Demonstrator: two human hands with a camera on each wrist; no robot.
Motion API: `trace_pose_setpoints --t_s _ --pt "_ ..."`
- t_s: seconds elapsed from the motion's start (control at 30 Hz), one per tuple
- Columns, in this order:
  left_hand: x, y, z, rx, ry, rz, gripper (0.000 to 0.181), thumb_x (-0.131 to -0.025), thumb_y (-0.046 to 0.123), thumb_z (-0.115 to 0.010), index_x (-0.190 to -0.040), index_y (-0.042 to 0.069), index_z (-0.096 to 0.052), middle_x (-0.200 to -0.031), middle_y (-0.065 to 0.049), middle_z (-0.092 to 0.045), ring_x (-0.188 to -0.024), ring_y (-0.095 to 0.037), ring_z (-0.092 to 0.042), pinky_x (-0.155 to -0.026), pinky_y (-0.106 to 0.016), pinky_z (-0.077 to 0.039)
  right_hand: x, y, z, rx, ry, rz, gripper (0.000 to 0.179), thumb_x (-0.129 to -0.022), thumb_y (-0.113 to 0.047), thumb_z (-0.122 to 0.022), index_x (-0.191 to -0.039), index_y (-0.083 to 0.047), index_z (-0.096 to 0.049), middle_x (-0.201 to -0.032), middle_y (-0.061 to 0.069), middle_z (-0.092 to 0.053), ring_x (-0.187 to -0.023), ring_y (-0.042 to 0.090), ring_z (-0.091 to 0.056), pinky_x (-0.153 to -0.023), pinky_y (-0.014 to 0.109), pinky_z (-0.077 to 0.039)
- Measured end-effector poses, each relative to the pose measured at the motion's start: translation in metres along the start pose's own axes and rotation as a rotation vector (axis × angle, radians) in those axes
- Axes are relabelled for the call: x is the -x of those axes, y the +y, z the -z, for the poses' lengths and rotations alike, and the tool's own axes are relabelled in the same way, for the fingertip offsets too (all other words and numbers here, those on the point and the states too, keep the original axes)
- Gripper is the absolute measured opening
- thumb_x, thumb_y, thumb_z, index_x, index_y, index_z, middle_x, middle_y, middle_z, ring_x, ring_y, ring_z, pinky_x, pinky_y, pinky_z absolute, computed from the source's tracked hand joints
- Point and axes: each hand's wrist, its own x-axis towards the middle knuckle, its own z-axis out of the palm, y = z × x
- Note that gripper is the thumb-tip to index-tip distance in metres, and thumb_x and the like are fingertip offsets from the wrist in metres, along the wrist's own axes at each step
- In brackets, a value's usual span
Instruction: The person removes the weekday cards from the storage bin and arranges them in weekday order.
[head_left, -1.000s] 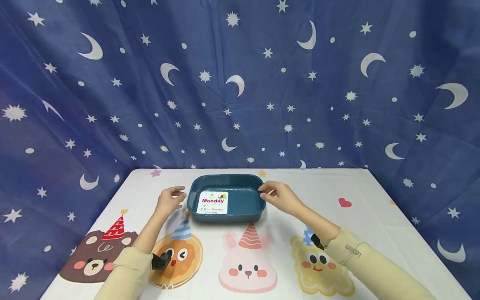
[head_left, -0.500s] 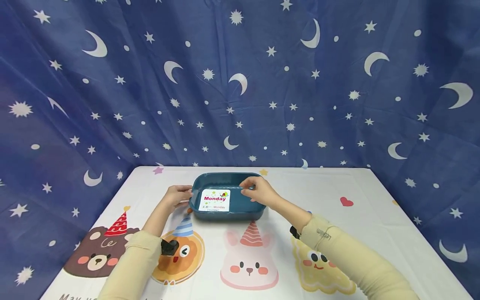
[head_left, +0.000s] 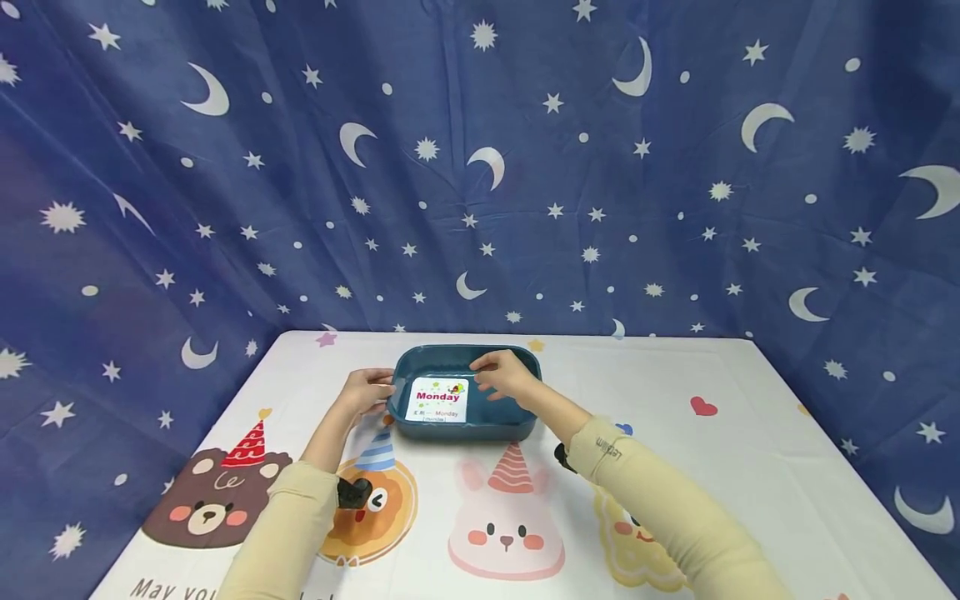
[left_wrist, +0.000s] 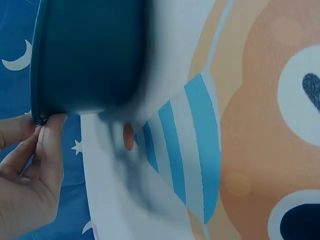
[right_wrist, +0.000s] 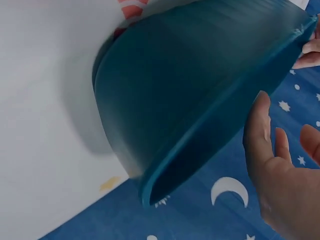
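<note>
A dark teal oblong plastic tray (head_left: 465,431) stands on the table. Inside it, toward the left end, lies a white card (head_left: 438,404) printed "Monday". My left hand (head_left: 364,390) is at the tray's left end; in the left wrist view its thumb and fingertips pinch the rim. Over the right half of the tray hovers my right hand (head_left: 508,377), fingers loosely bent with nothing between them. The right wrist view shows this hand (right_wrist: 287,182) just above the tray's opening, while the card is hidden there behind the wall.
The white tablecloth (head_left: 660,454) carries printed cartoon faces, a heart and stars. Behind the table hangs a blue curtain (head_left: 540,275) with moons and stars. Dark wrist-worn devices show at both cuffs.
My left hand has moved right onto the tray's left rim. My right hand has come left from the right rim to above the tray's inside. The tray and card look unmoved on the table.
</note>
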Motion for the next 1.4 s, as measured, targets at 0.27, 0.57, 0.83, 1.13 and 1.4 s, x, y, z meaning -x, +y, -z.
trace_pose_setpoints --t_s 0.27,0.57,0.83,1.13,1.4 --pt "0.003 0.003 -0.002 0.010 0.046 0.008 0.043 -0.090 -0.003 -0.056 -0.131 -0.005 -0.050 -0.123 -0.021 -0.056 -0.079 -0.010 -0.059 -0.060 -0.018 -0.051 -0.027 0.017 -0.018 -0.080 -0.026 -0.139 0.034 -0.094 -0.008 -0.053 -0.125 0.004 -0.053 -0.130 0.020 -0.053 -0.109 0.036 -0.059 -0.083 0.043 -0.055" --pt "0.000 0.002 -0.001 0.014 0.061 0.022 0.043 -0.090 0.000 -0.058 -0.132 -0.001 -0.051 -0.121 -0.018 -0.057 -0.074 -0.006 -0.055 -0.058 -0.017 -0.050 -0.092 0.076 -0.033 -0.226 -0.022 -0.245 0.038 -0.090 -0.015 -0.061 -0.123 0.001 -0.054 -0.124 0.024 -0.055 -0.102 0.037 -0.059 -0.075 0.042 -0.057" --pt "0.001 -0.002 -0.003 0.078 0.012 0.024 0.045 -0.093 0.000 -0.052 -0.137 -0.003 -0.044 -0.138 -0.023 -0.047 -0.120 -0.034 -0.053 -0.084 -0.031 -0.055 -0.042 0.036 -0.037 -0.285 0.037 -0.342 0.052 -0.091 -0.007 -0.054 -0.137 0.006 -0.035 -0.133 0.027 -0.046 -0.106 0.033 -0.055 -0.077 0.038 -0.057" --pt "-0.002 -0.006 -0.006 0.118 0.023 0.043 0.044 -0.093 0.002 -0.054 -0.137 0.001 -0.045 -0.139 -0.020 -0.048 -0.115 -0.029 -0.057 -0.073 -0.023 -0.055 -0.033 0.027 -0.043 -0.375 0.082 -0.359 0.044 -0.093 -0.009 -0.052 -0.133 0.006 -0.041 -0.123 0.024 -0.049 -0.096 0.029 -0.054 -0.085 0.040 -0.055" --pt "-0.003 -0.006 -0.003 0.123 0.037 0.060 0.045 -0.094 0.003 -0.054 -0.138 0.001 -0.046 -0.139 -0.020 -0.048 -0.094 -0.016 -0.061 -0.067 -0.020 -0.054 -0.092 0.083 -0.054 -0.485 0.115 -0.347 0.052 -0.088 -0.013 -0.062 -0.132 0.001 -0.040 -0.104 0.020 -0.049 -0.081 0.029 -0.049 -0.068 0.042 -0.057"
